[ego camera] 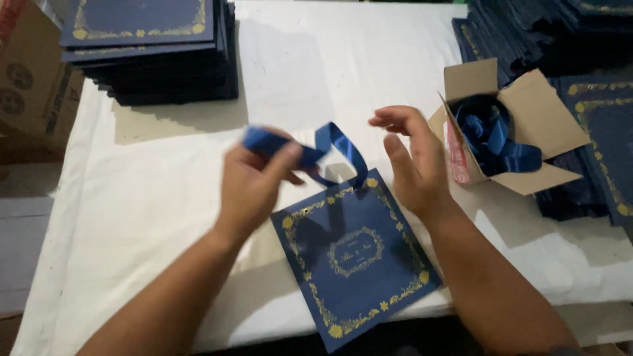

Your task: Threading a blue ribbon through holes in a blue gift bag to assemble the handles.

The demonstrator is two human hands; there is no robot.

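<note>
Blue ribbon (330, 148) threaded through card (356, 254) at the tabletop's (165, 191) near edge.
Left hand (254, 181) pinches ribbon; right hand (412, 161) open, empty. Keep ribbon flat, untwisted, I judge.

Both forearms are reaching forward. The left hand (254, 178) is pinching with thumb against curled fingers, while the right hand (412, 158) is hovering just beside it, open and relaxed.

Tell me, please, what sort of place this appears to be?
Probably a small card-assembly workshop: stacks of blue cards, a box of ribbons, and one card being ribboned on a white-covered table.
</note>
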